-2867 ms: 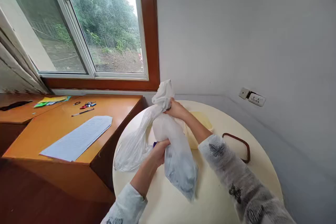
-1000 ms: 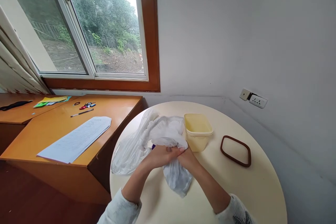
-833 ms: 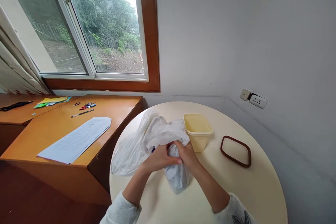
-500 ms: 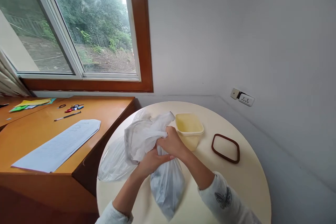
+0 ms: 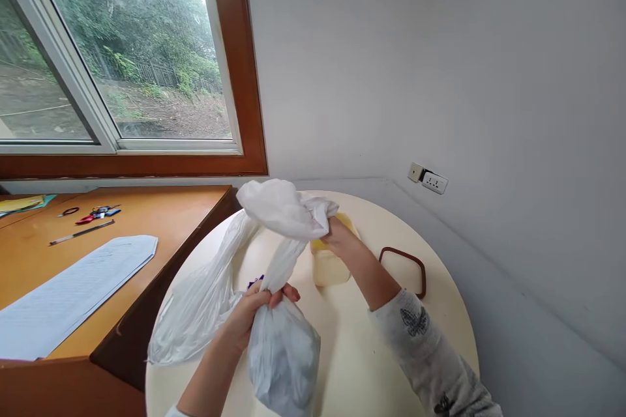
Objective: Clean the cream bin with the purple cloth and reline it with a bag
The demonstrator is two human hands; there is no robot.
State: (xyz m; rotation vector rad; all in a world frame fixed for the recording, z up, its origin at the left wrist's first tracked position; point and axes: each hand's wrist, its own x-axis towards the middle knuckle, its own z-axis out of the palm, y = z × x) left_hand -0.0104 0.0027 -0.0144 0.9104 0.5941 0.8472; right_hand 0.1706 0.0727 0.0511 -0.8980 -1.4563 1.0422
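A white plastic bag (image 5: 283, 358) with something bulky and greyish inside hangs low over the near part of the round table. My left hand (image 5: 259, 306) is closed around the bag's gathered neck, just above the bulge. Higher up and to the right, my right hand (image 5: 336, 234) grips the bag's loose top, its fingertips partly hidden by plastic. That top puffs out to the left. Behind my right forearm stands a pale yellow plastic container (image 5: 332, 267), partly covered. A dark red rectangular ring (image 5: 424, 273) lies to its right.
More thin white plastic (image 5: 190, 313) spreads over the round table's (image 5: 381, 352) left side, with a small purple item (image 5: 255, 281) beside my left hand. On the wooden desk (image 5: 186, 208) lie papers (image 5: 92, 280), a pen (image 5: 82, 232) and keys (image 5: 100, 212). A wall socket (image 5: 434, 182) is at right.
My hands were together at the bag's neck. Now my right hand has moved up, stretching the bag's top, while my left moved down and left. The view has turned slightly right.
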